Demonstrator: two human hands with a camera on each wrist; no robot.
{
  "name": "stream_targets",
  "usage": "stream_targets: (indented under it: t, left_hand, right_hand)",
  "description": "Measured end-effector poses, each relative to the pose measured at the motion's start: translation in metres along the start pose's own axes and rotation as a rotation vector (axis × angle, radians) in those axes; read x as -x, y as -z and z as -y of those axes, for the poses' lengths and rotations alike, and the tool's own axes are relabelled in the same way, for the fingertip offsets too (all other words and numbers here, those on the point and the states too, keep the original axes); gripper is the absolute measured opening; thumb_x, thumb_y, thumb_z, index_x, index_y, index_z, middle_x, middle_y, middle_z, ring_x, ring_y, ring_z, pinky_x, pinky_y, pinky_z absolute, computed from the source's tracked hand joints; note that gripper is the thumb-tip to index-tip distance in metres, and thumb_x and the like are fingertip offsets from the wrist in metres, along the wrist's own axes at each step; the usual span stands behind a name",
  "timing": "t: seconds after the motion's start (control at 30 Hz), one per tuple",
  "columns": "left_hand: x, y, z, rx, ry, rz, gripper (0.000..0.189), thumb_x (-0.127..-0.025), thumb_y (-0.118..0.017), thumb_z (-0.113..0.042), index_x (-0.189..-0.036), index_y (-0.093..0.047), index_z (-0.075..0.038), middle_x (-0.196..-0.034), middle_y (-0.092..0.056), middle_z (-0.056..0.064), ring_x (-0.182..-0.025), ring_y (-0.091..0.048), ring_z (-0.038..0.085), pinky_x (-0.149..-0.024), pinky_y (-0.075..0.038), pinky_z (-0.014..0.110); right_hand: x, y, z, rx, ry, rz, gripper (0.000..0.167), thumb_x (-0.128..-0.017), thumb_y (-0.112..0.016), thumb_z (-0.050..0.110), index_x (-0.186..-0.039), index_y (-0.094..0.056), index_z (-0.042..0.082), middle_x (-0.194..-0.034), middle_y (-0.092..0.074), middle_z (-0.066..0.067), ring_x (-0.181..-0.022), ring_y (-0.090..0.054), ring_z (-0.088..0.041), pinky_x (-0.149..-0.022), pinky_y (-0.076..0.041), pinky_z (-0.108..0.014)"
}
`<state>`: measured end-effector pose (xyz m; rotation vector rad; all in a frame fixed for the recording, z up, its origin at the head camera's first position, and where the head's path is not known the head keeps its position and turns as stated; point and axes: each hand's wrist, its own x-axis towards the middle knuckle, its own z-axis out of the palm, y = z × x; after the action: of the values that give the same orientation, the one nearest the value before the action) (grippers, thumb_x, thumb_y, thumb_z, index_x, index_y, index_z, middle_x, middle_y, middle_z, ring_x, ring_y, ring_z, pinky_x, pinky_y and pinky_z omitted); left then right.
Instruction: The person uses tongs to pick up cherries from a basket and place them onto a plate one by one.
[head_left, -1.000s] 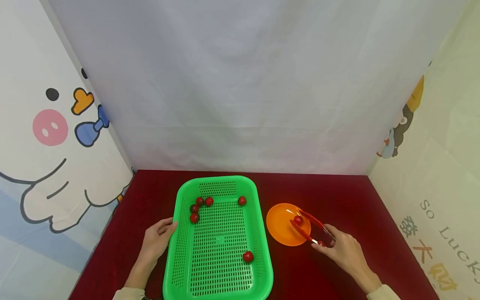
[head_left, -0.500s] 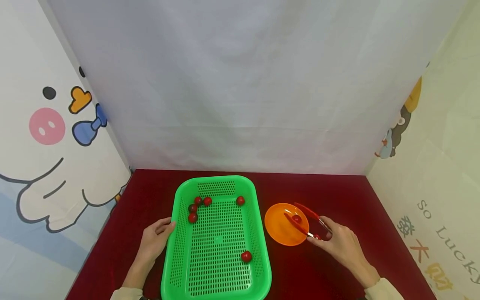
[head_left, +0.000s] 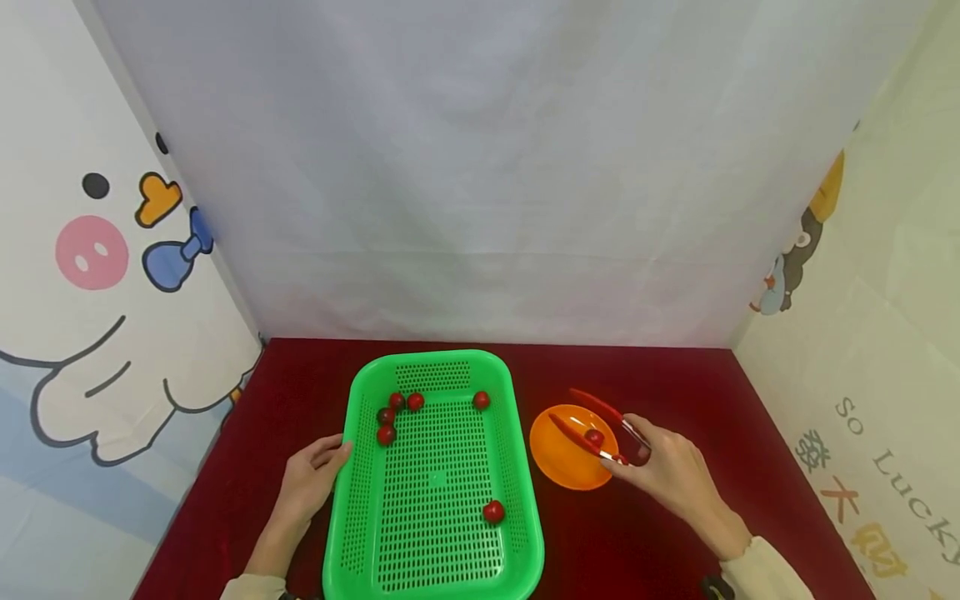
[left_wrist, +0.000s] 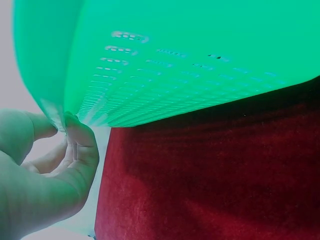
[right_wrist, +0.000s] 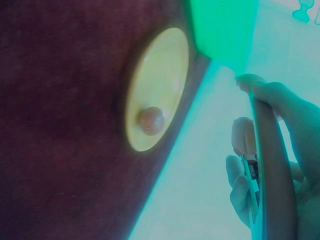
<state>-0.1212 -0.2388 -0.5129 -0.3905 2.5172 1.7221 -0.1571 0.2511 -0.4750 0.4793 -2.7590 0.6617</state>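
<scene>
My left hand (head_left: 311,475) pinches the left rim of a green perforated plastic basket (head_left: 340,500); the left wrist view shows thumb and fingers on the rim (left_wrist: 57,112). Red-tipped tongs (head_left: 576,432) are in my right hand (head_left: 671,475), held over an orange plate (head_left: 558,467) with their arms spread apart and nothing between the tips. One small round red fruit (head_left: 594,437) lies on the plate, below the tongs. In the right wrist view that fruit (right_wrist: 151,121) sits near the plate's edge, apart from the tongs (right_wrist: 274,170).
Inside the basket, several small red fruits (head_left: 386,435) cluster at the far left. Single ones lie at the far right (head_left: 482,401) and near right (head_left: 493,512). A dark red cloth (head_left: 637,550) covers the table; white curtains (head_left: 480,208) and printed side walls surround it.
My right hand and the tongs have moved left and slightly away from me; the tips have passed beyond the fruit, which stays on the plate. My left hand remains on the basket.
</scene>
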Motion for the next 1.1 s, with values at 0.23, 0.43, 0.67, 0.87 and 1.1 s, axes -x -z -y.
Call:
stream_targets:
  t: [0.23, 0.43, 0.67, 0.87, 1.1]
  left_hand:
    - [0.000, 0.002, 0.001, 0.004, 0.006, -0.002, 0.053, -0.109, -0.056, -0.030, -0.149, -0.049, 0.004, -0.139, -0.056, 0.030, -0.126, -0.056, 0.041, -0.097, -0.052, 0.045]
    - [-0.002, 0.001, 0.000, 0.008, 0.008, -0.006, 0.050, -0.109, -0.057, -0.028, -0.147, -0.051, 0.004, -0.134, -0.061, 0.028, -0.119, -0.061, 0.037, -0.086, -0.054, 0.032]
    - [-0.004, 0.002, -0.004, 0.024, 0.022, -0.006, 0.047, -0.108, -0.058, -0.024, -0.144, -0.053, 0.006, -0.124, -0.067, 0.024, -0.094, -0.067, 0.015, -0.073, -0.054, 0.025]
    - [-0.006, 0.002, -0.005, 0.041, 0.020, -0.001, 0.047, -0.107, -0.060, -0.023, -0.143, -0.054, 0.007, -0.121, -0.069, 0.023, -0.085, -0.067, 0.011, -0.067, -0.055, 0.027]
    - [-0.007, 0.002, -0.004, 0.041, 0.021, 0.002, 0.047, -0.107, -0.060, -0.023, -0.142, -0.054, 0.007, -0.120, -0.069, 0.023, -0.085, -0.067, 0.012, -0.068, -0.055, 0.028]
  right_hand:
    - [-0.009, 0.003, 0.014, -0.005, 0.053, 0.011, 0.056, -0.074, -0.095, 0.035, -0.117, -0.071, 0.008, -0.068, -0.052, 0.007, -0.061, -0.043, -0.006, -0.053, -0.040, -0.022]
    - [-0.016, 0.003, 0.024, -0.027, 0.082, 0.034, 0.056, -0.073, -0.096, 0.033, -0.116, -0.071, 0.009, -0.071, -0.054, 0.010, -0.063, -0.044, -0.006, -0.053, -0.042, -0.022]
    - [-0.023, 0.003, 0.036, -0.008, 0.123, 0.059, 0.059, -0.072, -0.095, 0.035, -0.117, -0.070, 0.006, -0.079, -0.064, 0.008, -0.064, -0.047, -0.004, -0.055, -0.046, -0.022]
    - [-0.027, 0.003, 0.044, 0.003, 0.132, 0.098, 0.059, -0.073, -0.095, 0.037, -0.117, -0.071, 0.005, -0.082, -0.068, 0.006, -0.065, -0.053, -0.007, -0.057, -0.050, -0.023]
    - [-0.029, 0.001, 0.053, -0.016, 0.139, 0.144, 0.059, -0.073, -0.095, 0.032, -0.120, -0.071, 0.006, -0.081, -0.067, 0.006, -0.068, -0.058, -0.010, -0.059, -0.051, -0.022]
